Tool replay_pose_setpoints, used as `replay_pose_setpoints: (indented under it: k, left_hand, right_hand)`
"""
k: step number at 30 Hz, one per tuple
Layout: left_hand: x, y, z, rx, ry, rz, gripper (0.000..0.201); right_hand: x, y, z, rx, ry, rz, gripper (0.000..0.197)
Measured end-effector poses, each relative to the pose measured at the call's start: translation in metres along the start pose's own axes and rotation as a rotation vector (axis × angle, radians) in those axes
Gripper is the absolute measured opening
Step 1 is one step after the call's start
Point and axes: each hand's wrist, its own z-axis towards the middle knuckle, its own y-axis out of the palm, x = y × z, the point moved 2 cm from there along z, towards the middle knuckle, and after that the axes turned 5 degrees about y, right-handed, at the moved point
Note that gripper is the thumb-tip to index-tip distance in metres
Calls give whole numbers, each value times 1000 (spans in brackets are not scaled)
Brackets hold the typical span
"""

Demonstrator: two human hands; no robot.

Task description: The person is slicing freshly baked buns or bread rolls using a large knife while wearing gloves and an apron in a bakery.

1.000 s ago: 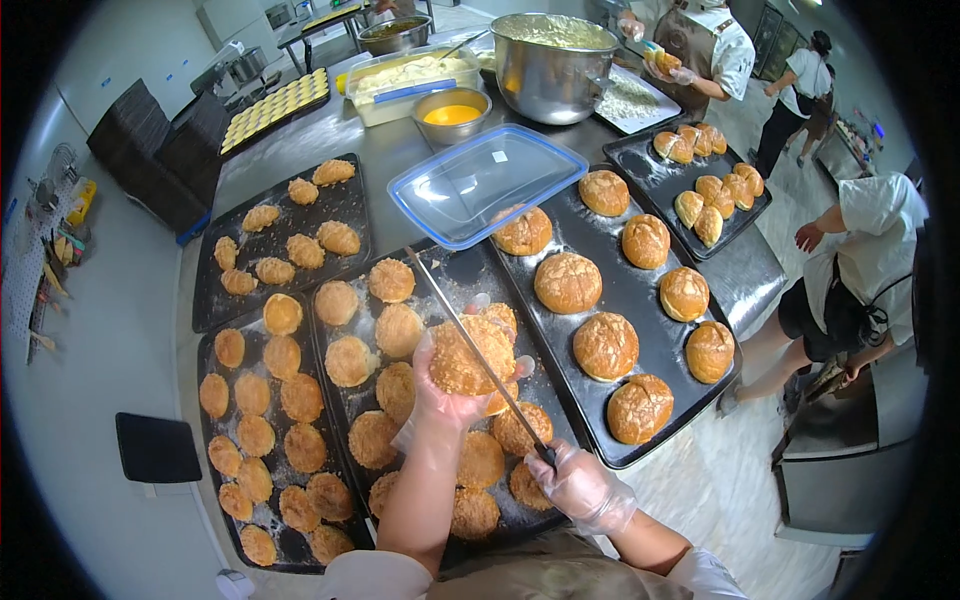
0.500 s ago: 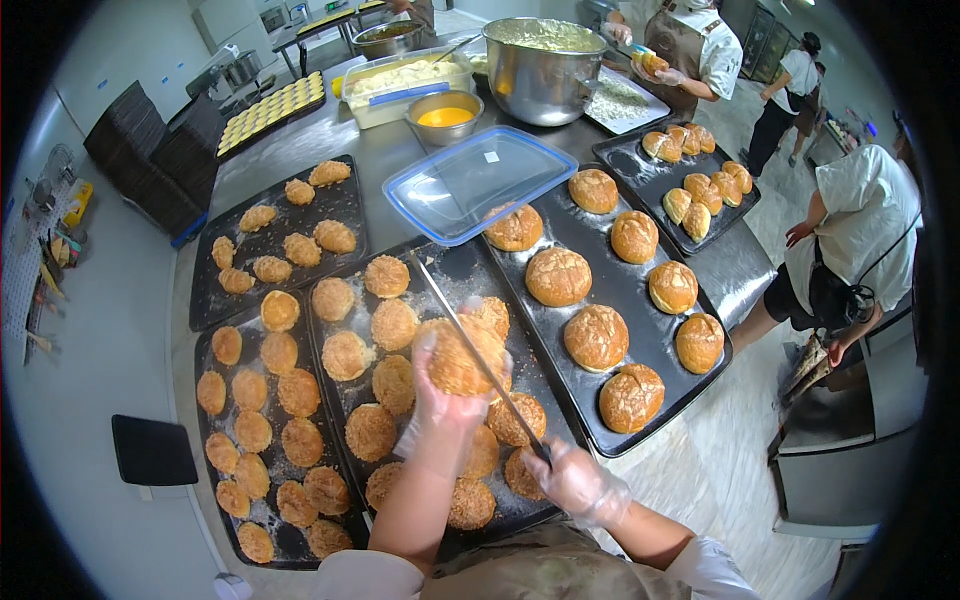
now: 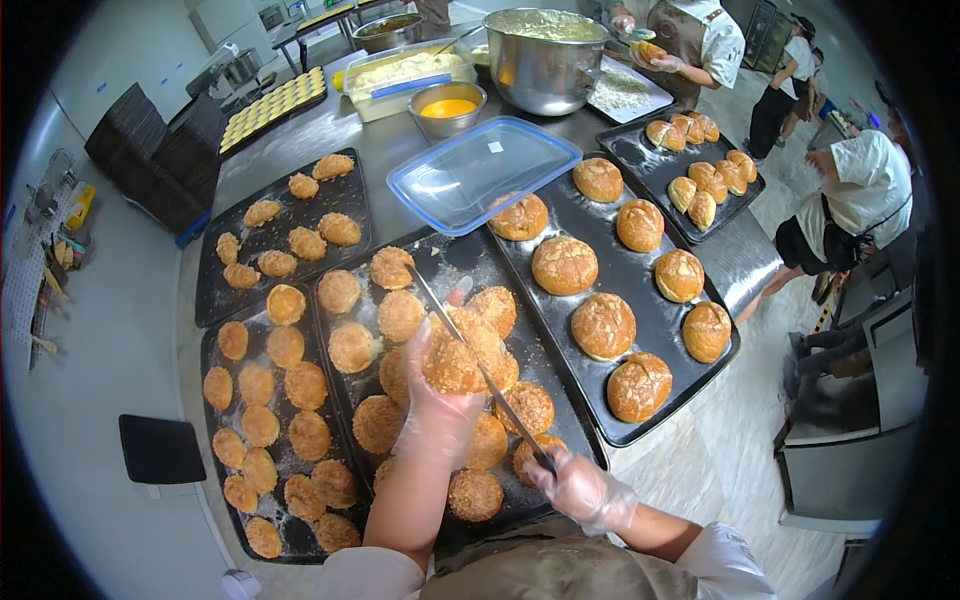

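My gloved left hand cups a round crumb-topped bun above the middle black baking tray. In my gloved right hand is the dark handle of a long thin knife. The blade slants across the bun, its tip pointing up and left. Whether it has cut in, I cannot tell. Several more crumb-topped buns lie on the tray below and around my hands.
On the right stands a tray of large floured buns, partly overlapped by a clear blue-rimmed lid. Behind are a bowl of yellow filling and a big steel bowl. A co-worker's hand holds bread; another person stands right.
The bun in my left hand has tilted and shifted slightly, with the knife still across it. The person at right has raised an arm. My view has moved a little.
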Motion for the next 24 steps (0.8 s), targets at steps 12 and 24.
replay_pose_setpoints:
  k: [12,24]
  left_hand:
    - [-7,4,-14,-130,228,574,64]
    - [-28,-8,-17,-151,-40,105,87]
  right_hand:
    - [-22,0,18,78,-14,-12,33]
    - [-10,-8,30,104,-55,-10,33]
